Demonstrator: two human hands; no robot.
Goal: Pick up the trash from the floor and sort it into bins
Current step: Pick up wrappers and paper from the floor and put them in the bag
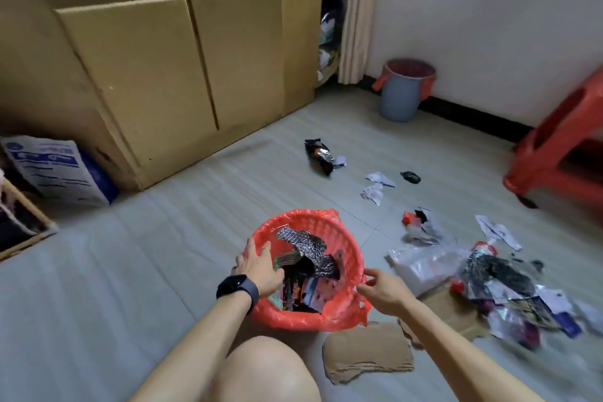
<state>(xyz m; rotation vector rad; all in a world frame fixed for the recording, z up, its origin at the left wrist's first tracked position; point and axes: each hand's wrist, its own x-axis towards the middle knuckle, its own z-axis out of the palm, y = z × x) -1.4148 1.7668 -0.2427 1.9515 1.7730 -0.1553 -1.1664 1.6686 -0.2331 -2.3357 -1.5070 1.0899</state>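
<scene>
Mid-sort, I judge: my left hand (261, 268) lies straight-fingered on the red-lined bin (303, 215), right hand (383, 292) loose and empty. Next: pinch from the wrapper pile (499, 274) at 3 o'clock.

Red basket (346, 238) — perforated plastic, lined with a thin glossy red bag. Wrappers (305, 246) inside look crinkled, shiny foil. Torn cardboard (367, 351) is matt and rough-edged; the floor (130, 271) — smooth, dull grey tile.
</scene>
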